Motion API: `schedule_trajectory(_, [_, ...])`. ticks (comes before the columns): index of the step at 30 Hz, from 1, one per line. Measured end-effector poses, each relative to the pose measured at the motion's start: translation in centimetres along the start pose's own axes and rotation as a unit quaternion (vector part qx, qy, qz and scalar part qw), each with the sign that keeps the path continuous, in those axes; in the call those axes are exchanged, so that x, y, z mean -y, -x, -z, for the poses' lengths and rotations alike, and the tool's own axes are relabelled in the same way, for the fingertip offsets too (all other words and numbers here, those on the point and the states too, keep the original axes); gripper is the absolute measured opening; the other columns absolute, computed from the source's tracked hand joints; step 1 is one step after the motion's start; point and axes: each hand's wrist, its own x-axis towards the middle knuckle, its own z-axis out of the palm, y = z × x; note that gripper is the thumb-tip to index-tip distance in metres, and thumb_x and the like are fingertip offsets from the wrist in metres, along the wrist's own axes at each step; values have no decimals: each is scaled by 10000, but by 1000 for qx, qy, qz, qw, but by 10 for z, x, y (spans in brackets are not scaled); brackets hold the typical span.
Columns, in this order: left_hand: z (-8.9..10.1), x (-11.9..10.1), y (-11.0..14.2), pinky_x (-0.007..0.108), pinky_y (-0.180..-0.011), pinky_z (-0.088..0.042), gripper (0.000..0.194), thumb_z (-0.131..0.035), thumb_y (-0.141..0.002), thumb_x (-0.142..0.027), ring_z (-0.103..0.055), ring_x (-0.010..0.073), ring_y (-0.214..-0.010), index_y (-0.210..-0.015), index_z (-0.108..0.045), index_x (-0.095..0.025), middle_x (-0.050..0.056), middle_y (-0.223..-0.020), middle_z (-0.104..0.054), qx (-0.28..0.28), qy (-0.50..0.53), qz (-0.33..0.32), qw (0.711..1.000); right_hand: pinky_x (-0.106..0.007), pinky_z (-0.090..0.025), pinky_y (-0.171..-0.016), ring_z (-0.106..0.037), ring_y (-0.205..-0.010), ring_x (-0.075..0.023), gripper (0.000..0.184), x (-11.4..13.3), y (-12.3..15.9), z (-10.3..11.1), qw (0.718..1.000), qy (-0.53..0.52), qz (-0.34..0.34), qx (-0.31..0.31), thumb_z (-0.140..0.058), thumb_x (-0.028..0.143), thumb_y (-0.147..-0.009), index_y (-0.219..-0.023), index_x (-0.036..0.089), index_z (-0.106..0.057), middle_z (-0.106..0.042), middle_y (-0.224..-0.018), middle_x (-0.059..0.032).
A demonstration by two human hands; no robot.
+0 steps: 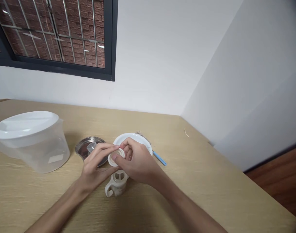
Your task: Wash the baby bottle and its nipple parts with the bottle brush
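**Held item:** a white plastic ring [111, 160], probably a threaded collar, with an open centre and a narrow flat face. It is raised just in front of the white plate [132, 138], between both hands.

**Hand state:** the left hand [97, 167] has its fingers closed over the ring's far side, with the thumb low against it. The right hand [138, 162] pinches the near edge with the thumb, its fingers curled behind. Neither hand is spread.

**Handling (judged):** the ring looks light and stiff, unlikely to break, but smooth enough to slip if wet. The outer rim offers the surest hold, between thumb and fingertips.

**Nearby, relative to the plate:** directly in front, below the hands, stands a white handled cup [116, 186] with a slotted lattice top. To the left lies a shallow steel dish [81, 148] holding a small clear plastic cup [91, 147]. Farther left stands a large translucent plastic jug [42, 155] with a white lid [24, 124]. A blue handle [159, 158] projects from under the right side of the plate, with bristles showing behind it. All of these rest on the pale wood-grain table [198, 181].
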Motion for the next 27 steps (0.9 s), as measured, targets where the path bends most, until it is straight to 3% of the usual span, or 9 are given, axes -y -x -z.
schedule_trajectory(6, [2,-1,-1,300,-900,-560,533,-805,-844,-115,-680,197,-1040,-1344,-638,-200,90,-1153,-685,-5,-18,-17,1000,-257,-367,-573,-504,-641,-117,260,0,-4,-6,1000,4,0,-10,-697,407,-838,-894,231,-514,-543,-677,56])
schedule_trajectory(13, [6,0,-1,318,-884,-548,609,-900,-759,-176,-666,203,-1017,-1308,-637,-171,89,-1129,-686,-26,-43,-10,999,-263,-485,-721,-634,-785,-127,301,-10,-3,8,995,-88,20,30,-658,457,-923,-1086,209,-614,-665,-856,6])
schedule_trajectory(17, [7,-1,-2,331,-880,-553,596,-911,-751,-203,-664,199,-998,-1285,-647,-177,83,-1113,-688,-43,-57,5,997,-271,-499,-735,-666,-787,-133,248,-10,-5,12,991,-119,2,68,-640,328,-930,-1128,180,-639,-708,-872,-10])
schedule_trajectory(21, [7,-3,-4,340,-848,-571,541,-878,-791,-183,-673,200,-980,-1279,-643,-181,86,-1096,-688,-61,-73,-11,995,-294,-522,-757,-696,-782,-151,193,-2,-9,5,985,-141,6,95,-646,205,-872,-1059,162,-621,-718,-878,-23])
schedule_trajectory(27, [6,0,-2,337,-853,-593,508,-876,-794,-197,-701,197,-935,-1245,-643,-174,78,-1049,-706,-79,-104,-50,990,-280,-498,-714,-637,-718,-131,129,1,-11,-7,993,-104,17,49,-649,158,-820,-935,168,-591,-685,-802,-6])
